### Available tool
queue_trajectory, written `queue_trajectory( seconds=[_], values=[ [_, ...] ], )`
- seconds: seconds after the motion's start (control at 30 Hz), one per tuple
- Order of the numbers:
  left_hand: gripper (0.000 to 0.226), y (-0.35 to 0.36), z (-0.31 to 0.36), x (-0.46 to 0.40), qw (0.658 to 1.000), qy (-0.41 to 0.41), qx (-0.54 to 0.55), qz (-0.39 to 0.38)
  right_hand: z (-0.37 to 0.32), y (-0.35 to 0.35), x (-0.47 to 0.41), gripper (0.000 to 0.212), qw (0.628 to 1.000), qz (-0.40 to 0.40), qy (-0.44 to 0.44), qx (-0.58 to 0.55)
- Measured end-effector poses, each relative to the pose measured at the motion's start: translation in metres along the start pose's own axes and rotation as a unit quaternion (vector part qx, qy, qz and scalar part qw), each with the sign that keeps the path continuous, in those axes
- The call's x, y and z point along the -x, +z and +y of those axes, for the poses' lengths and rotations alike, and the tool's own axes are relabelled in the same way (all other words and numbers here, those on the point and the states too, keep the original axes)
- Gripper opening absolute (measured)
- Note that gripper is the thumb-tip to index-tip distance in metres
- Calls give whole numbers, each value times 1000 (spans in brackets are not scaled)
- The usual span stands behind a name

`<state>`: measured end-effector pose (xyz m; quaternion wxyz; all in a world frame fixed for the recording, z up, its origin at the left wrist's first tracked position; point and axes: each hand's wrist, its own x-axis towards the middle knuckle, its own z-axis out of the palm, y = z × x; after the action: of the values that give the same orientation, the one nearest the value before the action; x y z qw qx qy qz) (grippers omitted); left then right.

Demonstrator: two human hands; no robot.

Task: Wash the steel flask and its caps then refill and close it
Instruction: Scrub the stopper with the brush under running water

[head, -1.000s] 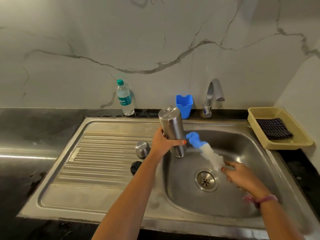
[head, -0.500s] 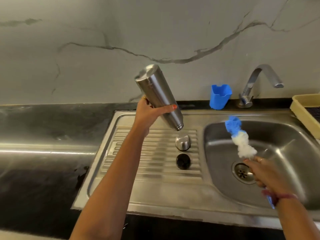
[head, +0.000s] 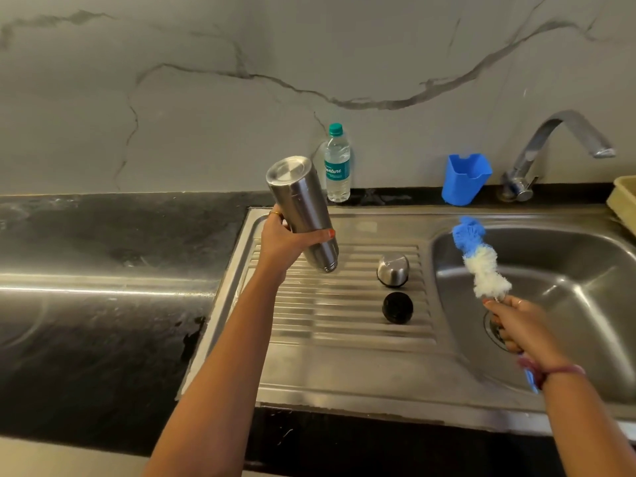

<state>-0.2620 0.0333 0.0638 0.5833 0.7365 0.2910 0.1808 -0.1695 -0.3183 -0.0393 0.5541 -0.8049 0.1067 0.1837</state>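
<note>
My left hand (head: 287, 241) grips the steel flask (head: 303, 208) upside down and tilted, its mouth just above the ribbed drainboard (head: 344, 325). A steel cap (head: 393, 268) and a black inner cap (head: 397, 307) lie on the drainboard to the flask's right. Over the sink basin (head: 568, 270), my right hand (head: 516, 325) holds the handle of a bottle brush (head: 480, 259) with a blue and white head pointing up.
A plastic water bottle (head: 337, 166) stands against the marble wall behind the flask. A blue holder (head: 464, 180) and the tap (head: 550, 149) sit behind the basin. A yellow basket's corner (head: 624, 201) shows at the right edge. Wet black counter (head: 103, 253) lies left.
The flask has moved from over the basin to the left, over the drainboard, and lowered toward it. The brush came out of the flask and now stands upright over the basin.
</note>
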Motion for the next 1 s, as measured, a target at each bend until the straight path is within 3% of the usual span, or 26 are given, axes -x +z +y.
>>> queue_trajectory(
  seconds=[0.33,1.0],
  values=[
    [81,14,-32,1,999,-6,-34,-8,1,13,4,24,1000,10,13,-12],
    [87,38,-38,11,996,3,-73,-41,4,13,7,15,1000,17,20,3]
  ],
)
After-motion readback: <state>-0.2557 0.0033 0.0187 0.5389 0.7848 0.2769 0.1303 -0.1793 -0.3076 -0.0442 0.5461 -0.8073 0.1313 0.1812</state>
